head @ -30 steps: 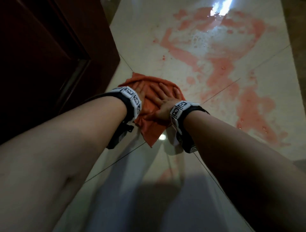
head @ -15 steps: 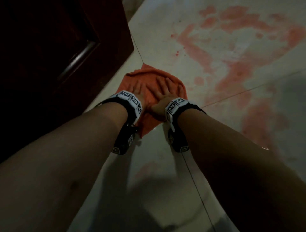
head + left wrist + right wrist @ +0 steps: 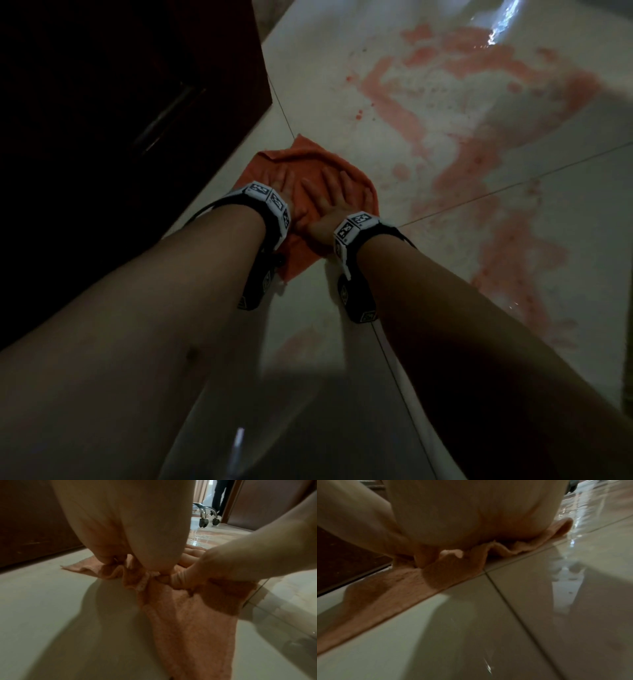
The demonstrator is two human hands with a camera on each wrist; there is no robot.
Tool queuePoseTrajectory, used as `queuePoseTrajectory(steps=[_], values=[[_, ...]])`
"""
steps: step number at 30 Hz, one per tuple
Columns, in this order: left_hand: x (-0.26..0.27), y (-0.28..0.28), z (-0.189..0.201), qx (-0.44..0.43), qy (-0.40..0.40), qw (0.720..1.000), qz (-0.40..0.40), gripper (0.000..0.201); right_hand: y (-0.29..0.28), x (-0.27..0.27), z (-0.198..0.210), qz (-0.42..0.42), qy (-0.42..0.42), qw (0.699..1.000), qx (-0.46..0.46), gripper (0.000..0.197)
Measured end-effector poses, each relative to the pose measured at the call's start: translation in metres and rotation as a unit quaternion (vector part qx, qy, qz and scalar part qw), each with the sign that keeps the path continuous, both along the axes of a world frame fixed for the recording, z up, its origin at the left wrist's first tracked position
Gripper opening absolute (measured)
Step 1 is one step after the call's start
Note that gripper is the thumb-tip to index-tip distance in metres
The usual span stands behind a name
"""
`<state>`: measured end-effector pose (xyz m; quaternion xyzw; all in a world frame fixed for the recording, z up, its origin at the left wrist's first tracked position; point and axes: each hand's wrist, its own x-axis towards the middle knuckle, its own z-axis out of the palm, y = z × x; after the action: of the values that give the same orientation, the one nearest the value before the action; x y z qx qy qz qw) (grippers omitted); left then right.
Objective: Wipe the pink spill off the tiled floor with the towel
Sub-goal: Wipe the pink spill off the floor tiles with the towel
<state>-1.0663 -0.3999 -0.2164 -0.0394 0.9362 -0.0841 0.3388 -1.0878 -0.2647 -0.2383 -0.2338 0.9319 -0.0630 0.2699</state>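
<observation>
An orange towel (image 3: pixel 301 161) lies flat on the pale tiled floor (image 3: pixel 565 212), just left of the pink spill (image 3: pixel 455 171). Both my hands press down on it side by side with straight, spread fingers: the left hand (image 3: pixel 284 185) on its left half, the right hand (image 3: pixel 335 192) on its right half. In the left wrist view the towel (image 3: pixel 188 615) bunches under my left palm (image 3: pixel 130 531), and my right hand (image 3: pixel 214 568) lies beside it. The right wrist view shows the towel (image 3: pixel 447 574) wrinkled under my right palm (image 3: pixel 471 513). A faint pink smear (image 3: pixel 298 342) shows between my forearms.
A dark wooden door (image 3: pixel 120 85) stands close on the left. The spill spreads wide across the tiles ahead and to the right, wet and shiny. Far off, a wheeled chair base (image 3: pixel 205 515) and a person's legs (image 3: pixel 221 494) show in a doorway.
Both hands have slid the towel a little away from me along the floor, beside the door; they stay pressed flat on it.
</observation>
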Motion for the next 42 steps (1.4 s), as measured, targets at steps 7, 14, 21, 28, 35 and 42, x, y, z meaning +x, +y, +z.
queuePoseTrajectory(steps=[7, 14, 21, 28, 35, 42], values=[[0.021, 0.008, 0.015, 0.109, 0.100, 0.988, 0.038, 0.073, -0.002, 0.005, 0.000, -0.036, -0.005, 0.999, -0.005, 0.070], [0.041, 0.009, 0.013, 0.055, 0.067, 0.994, -0.066, 0.067, 0.006, 0.037, 0.002, -0.069, 0.020, 0.997, 0.005, 0.074], [0.070, -0.005, -0.010, 0.126, 0.127, 0.984, -0.008, 0.071, 0.008, 0.057, 0.004, -0.062, 0.012, 0.998, 0.008, 0.083], [0.130, 0.009, -0.020, 0.150, 0.189, 0.969, 0.049, 0.067, 0.015, 0.097, 0.005, -0.021, 0.006, 1.000, 0.005, 0.088], [0.169, 0.021, -0.011, 0.141, 0.143, 0.980, 0.012, 0.074, 0.040, 0.142, 0.007, 0.010, -0.016, 1.000, 0.008, 0.092], [0.201, 0.037, -0.013, 0.138, 0.127, 0.978, -0.087, 0.085, 0.078, 0.175, 0.007, 0.040, -0.006, 0.999, 0.016, 0.094]])
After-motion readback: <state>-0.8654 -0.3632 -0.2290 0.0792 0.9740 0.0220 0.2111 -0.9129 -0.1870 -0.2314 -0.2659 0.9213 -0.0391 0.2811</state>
